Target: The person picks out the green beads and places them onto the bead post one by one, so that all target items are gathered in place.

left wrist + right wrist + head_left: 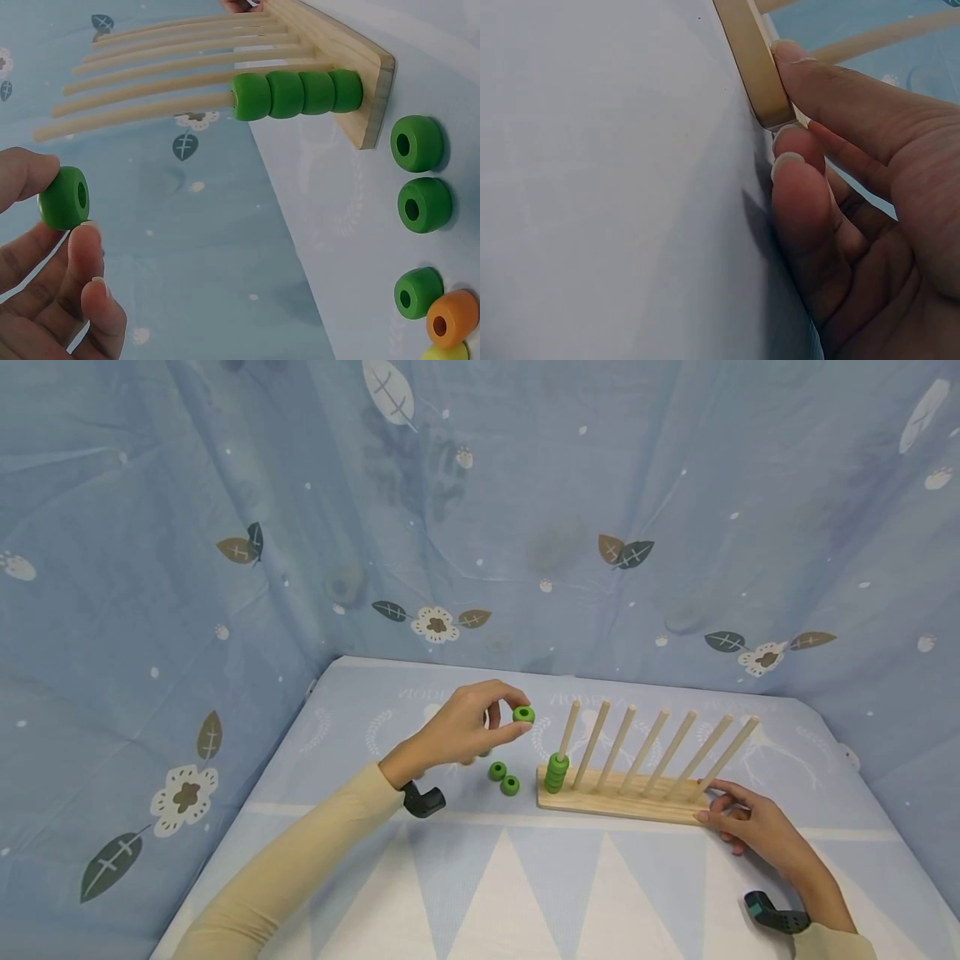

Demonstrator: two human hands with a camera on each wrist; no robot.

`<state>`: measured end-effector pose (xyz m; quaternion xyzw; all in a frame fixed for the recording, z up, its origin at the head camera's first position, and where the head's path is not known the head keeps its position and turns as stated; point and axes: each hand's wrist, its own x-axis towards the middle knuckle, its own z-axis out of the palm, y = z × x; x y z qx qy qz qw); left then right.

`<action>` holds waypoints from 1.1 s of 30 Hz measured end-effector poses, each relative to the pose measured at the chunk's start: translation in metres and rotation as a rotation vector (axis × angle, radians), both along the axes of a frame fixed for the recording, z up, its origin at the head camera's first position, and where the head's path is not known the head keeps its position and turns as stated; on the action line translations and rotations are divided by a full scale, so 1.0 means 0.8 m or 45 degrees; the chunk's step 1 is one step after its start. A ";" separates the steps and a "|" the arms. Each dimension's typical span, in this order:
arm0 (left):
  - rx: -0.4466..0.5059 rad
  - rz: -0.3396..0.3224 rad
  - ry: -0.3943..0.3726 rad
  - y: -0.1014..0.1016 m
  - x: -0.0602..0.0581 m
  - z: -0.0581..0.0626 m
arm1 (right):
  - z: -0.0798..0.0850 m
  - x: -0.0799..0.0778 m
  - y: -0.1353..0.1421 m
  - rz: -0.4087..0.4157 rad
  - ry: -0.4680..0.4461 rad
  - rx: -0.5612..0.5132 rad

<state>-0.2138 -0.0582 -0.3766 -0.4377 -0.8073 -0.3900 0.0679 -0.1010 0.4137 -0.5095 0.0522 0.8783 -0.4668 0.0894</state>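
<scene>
My left hand (465,728) pinches a green bead (523,715) between thumb and fingertips, a little left of the top of the leftmost peg (570,727). In the left wrist view the hole of that bead (64,199) shows at its side. The wooden peg rack (622,807) lies along the table with several slanting pegs. A stack of several green beads (285,95) sits on the leftmost peg, down against the base; the other pegs are bare. My right hand (761,828) grips the rack's right end, thumb (799,71) on the base and fingers at its end.
Two loose green beads (498,771) lie on the table left of the rack. In the left wrist view another green bead (418,292) lies against an orange bead (452,319), with a yellow bead (446,352) below. A patterned blue cloth (525,527) hangs behind the table.
</scene>
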 end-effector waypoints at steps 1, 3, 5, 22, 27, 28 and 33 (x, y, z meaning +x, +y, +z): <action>-0.001 0.000 0.001 0.000 0.000 0.001 | 0.000 0.000 0.000 0.002 0.002 -0.011; 0.000 -0.005 0.004 0.001 0.000 0.002 | 0.001 0.001 0.000 0.009 0.004 -0.033; 0.003 -0.008 0.005 0.001 0.001 0.003 | 0.002 0.002 -0.001 0.017 0.011 -0.046; 0.045 -0.036 0.059 0.013 0.000 0.013 | 0.002 0.003 -0.001 0.008 0.023 -0.003; 0.048 -0.045 0.063 0.017 0.001 0.017 | 0.003 0.005 -0.002 0.008 0.027 0.000; 0.049 -0.046 0.063 0.017 0.000 0.017 | 0.004 0.005 -0.003 0.005 0.026 -0.001; 0.054 -0.047 0.074 0.021 -0.001 0.020 | 0.004 0.004 -0.003 0.007 0.032 -0.002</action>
